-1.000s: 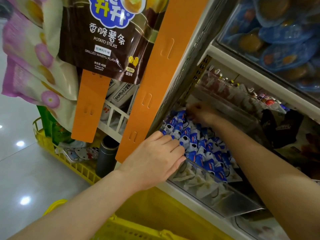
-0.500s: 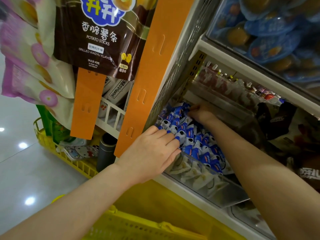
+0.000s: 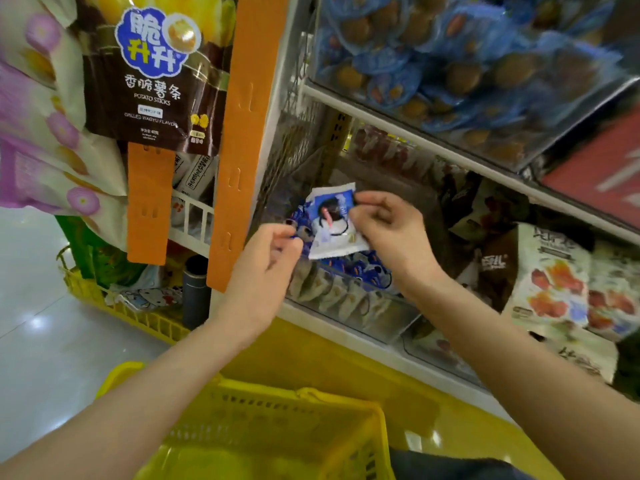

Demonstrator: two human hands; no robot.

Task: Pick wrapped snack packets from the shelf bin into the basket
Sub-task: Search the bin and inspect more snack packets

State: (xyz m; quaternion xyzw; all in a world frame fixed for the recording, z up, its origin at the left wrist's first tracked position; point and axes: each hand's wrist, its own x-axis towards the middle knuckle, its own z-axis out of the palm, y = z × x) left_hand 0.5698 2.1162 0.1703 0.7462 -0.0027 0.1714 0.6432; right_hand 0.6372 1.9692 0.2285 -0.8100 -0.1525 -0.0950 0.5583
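Observation:
My right hand [image 3: 388, 230] pinches a blue-and-white wrapped snack packet [image 3: 334, 220] and holds it up above the clear shelf bin [image 3: 349, 306]. My left hand [image 3: 266, 265] hovers just left of the packet with its fingers curled, and a small blue packet seems pinched at its fingertips; blur makes this uncertain. More blue-and-white packets [image 3: 367, 268] lie in the bin below both hands. A yellow basket [image 3: 277, 438] sits low in the view, beneath my forearms.
Orange hanging strips [image 3: 239, 133] and a brown potato-stick bag [image 3: 152, 71] hang at the left of the shelf. Blue-wrapped snacks [image 3: 450, 57] fill the shelf above. Boxed goods [image 3: 554, 282] stand to the right. A second yellow basket [image 3: 128, 306] sits on the floor.
Both hands have lifted out of the bin. My right hand has come forward holding a packet, and my left hand has left the bin's front edge. The view has tilted down, showing the basket.

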